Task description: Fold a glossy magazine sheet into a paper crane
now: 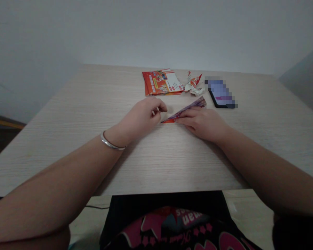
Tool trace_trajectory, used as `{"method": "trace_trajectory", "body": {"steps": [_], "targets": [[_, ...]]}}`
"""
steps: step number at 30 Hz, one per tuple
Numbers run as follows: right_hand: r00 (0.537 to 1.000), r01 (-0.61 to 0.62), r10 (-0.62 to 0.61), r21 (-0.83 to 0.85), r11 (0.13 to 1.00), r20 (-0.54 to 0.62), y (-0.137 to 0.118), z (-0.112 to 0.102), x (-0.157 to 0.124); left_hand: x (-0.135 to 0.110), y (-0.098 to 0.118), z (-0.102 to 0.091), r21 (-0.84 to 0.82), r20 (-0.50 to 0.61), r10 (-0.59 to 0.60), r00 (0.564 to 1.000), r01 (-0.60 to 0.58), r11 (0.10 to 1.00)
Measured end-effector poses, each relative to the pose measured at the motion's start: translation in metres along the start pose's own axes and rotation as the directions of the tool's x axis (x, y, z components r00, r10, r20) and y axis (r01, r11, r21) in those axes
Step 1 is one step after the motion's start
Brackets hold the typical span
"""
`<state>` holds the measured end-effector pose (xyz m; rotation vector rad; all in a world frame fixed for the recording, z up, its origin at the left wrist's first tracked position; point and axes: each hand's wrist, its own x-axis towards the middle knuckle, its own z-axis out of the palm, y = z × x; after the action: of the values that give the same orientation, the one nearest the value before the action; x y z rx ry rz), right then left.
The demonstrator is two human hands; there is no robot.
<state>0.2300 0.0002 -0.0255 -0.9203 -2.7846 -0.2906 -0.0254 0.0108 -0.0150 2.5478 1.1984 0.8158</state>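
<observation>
A narrow folded piece of printed paper (202, 101), purple with an orange edge, lies slantwise on the table. My right hand (205, 124) rests over it, fingers pressed together on its lower part and covering some of it. Close to the paper's pointed left end is my left hand (143, 114). Its fingers are bent and a gap shows between thumb and forefinger, with nothing visible between them. A silver bangle (112, 143) is on my left wrist.
Behind my hands, a stack of orange and white printed leaflets (161, 82) lies on the pale wooden table (94, 93). To its right stands a folded paper figure (195, 85) in white and red. A phone (221, 93) with a lit, blurred screen lies farther right.
</observation>
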Motion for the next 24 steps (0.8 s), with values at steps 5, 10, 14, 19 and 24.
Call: {"method": "trace_trajectory", "body": {"steps": [5, 10, 14, 19, 24], "targets": [[0.999, 0.008, -0.009, -0.012, 1.000, -0.037, 0.002, 0.000, 0.001, -0.001, 0.008, -0.008, 0.213, 0.189, 0.398, 0.898, -0.433, 0.876], [0.999, -0.048, 0.048, 0.007, 0.999, -0.020, 0.003, -0.003, 0.001, -0.007, 0.019, -0.001, 0.390, 0.324, 0.334, 0.885, -0.446, 0.806], [0.993, -0.114, 0.115, 0.058, 0.992, -0.012, 0.002, -0.006, 0.002, -0.010, 0.024, 0.002, 0.400, 0.398, 0.264, 0.879, -0.425, 0.812], [0.981, -0.193, 0.196, 0.127, 0.973, -0.011, 0.005, -0.004, 0.002, -0.011, 0.030, 0.001, 0.387, 0.435, 0.140, 0.890, -0.325, 0.863], [0.969, -0.225, 0.241, 0.218, 0.950, -0.046, 0.009, 0.002, 0.000, -0.012, 0.028, 0.003, 0.351, 0.409, 0.162, 0.898, -0.319, 0.880]]}}
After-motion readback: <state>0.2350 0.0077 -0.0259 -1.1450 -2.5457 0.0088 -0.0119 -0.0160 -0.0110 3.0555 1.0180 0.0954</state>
